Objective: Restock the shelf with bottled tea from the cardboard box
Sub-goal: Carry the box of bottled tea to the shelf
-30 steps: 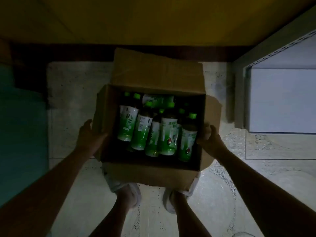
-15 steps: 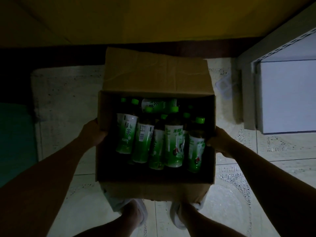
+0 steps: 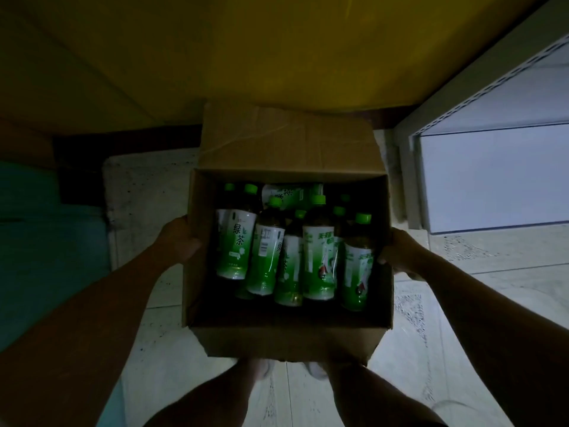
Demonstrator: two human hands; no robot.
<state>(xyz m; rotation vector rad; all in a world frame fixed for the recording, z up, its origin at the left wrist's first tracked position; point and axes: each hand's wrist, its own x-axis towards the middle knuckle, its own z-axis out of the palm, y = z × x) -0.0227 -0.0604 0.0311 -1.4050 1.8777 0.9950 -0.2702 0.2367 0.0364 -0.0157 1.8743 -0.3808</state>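
Observation:
An open brown cardboard box hangs in the air in front of me, its far flap folded back. Inside stand several bottles of green tea with green caps and green-white labels; one bottle lies flat at the back. My left hand grips the box's left wall. My right hand grips the right wall, fingers curled round its edge. The white metal shelf stands at the right, its bottom board bare.
Pale tiled floor lies below the box, with my legs and white shoes under it. A yellow wall with a dark skirting runs across the back. A teal surface fills the left edge. The light is dim.
The box, held in both hands, has shifted to the right and slightly nearer the shelf. The grip of both hands is unchanged.

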